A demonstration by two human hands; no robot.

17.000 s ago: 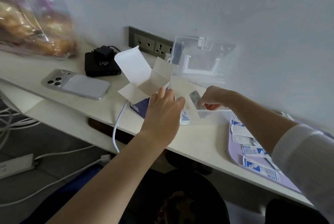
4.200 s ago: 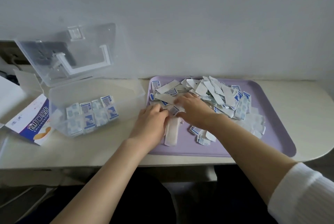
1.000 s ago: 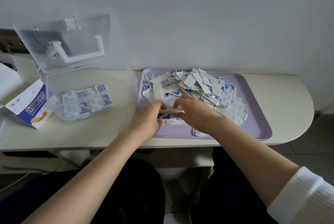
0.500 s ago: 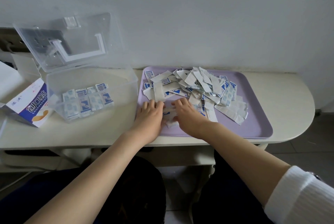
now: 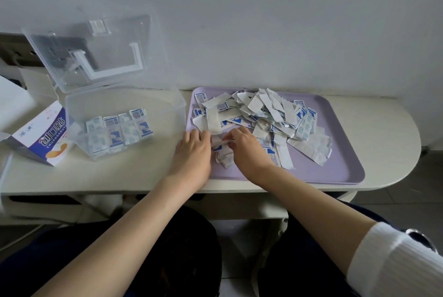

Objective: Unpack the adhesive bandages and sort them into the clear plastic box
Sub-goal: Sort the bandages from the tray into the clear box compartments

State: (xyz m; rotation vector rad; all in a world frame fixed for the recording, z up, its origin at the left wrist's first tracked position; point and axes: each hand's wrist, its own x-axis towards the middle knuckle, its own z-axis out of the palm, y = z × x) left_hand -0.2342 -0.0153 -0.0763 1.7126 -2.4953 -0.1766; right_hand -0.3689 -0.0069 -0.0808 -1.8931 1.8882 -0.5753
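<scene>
Strip [image 5: 221, 142]: pinched between my left hand [image 5: 194, 146] and right hand [image 5: 248, 146], long axis left-right.
Box [image 5: 165, 114]: left of both; left hand nearer.

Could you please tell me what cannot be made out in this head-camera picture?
Head view throughout:
Whether the left hand and right hand pinch the bandage strip: their fingers cover it.
Print on the bandages on the tray: too small.
Cardboard carton: cut by the left edge.
Wall socket: mostly behind the clear plastic box lid.
</scene>
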